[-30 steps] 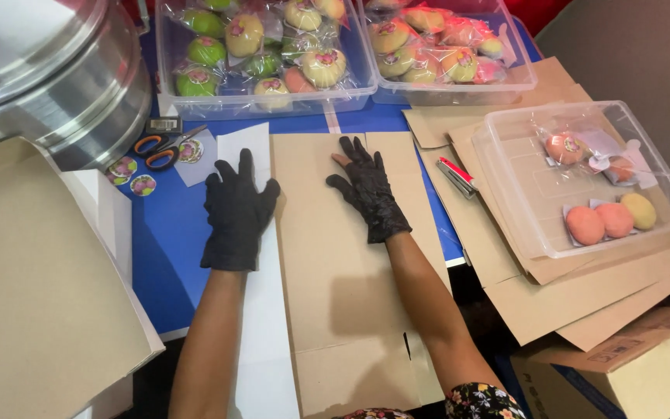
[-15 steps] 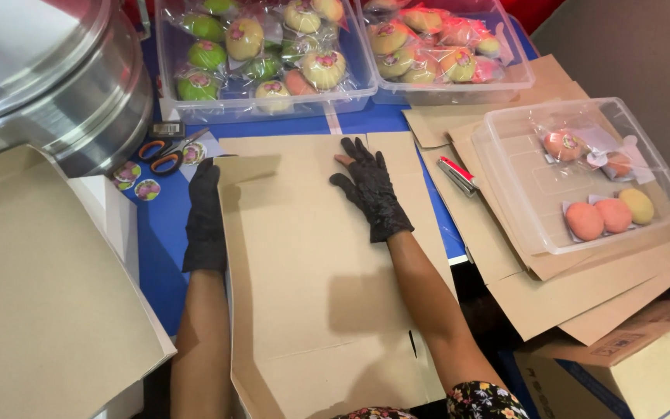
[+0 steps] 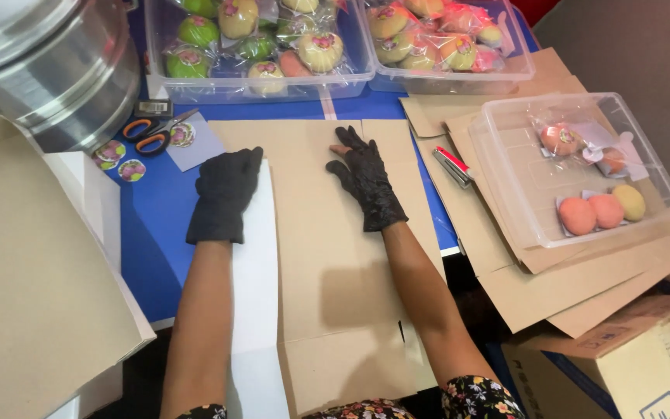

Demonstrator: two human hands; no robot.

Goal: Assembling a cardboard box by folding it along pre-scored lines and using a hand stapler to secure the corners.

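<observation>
A flat cardboard box blank (image 3: pixel 327 256) lies on the blue table (image 3: pixel 153 217), running from the centre down to 6 o'clock. The left hand (image 3: pixel 222 194), gloved in black, presses flat with fingers together on the white side flap (image 3: pixel 257 287) at 9 o'clock of the blank. The right hand (image 3: pixel 366 182), fingers spread wide, pins the brown middle panel; neither hand grips anything. The step looks like folding along the left crease. The next move likely calls for a steady right hand and an even lift along the fold. The blank's near end is cut off by the picture's lower edge, and the creases are hard to make out.
</observation>
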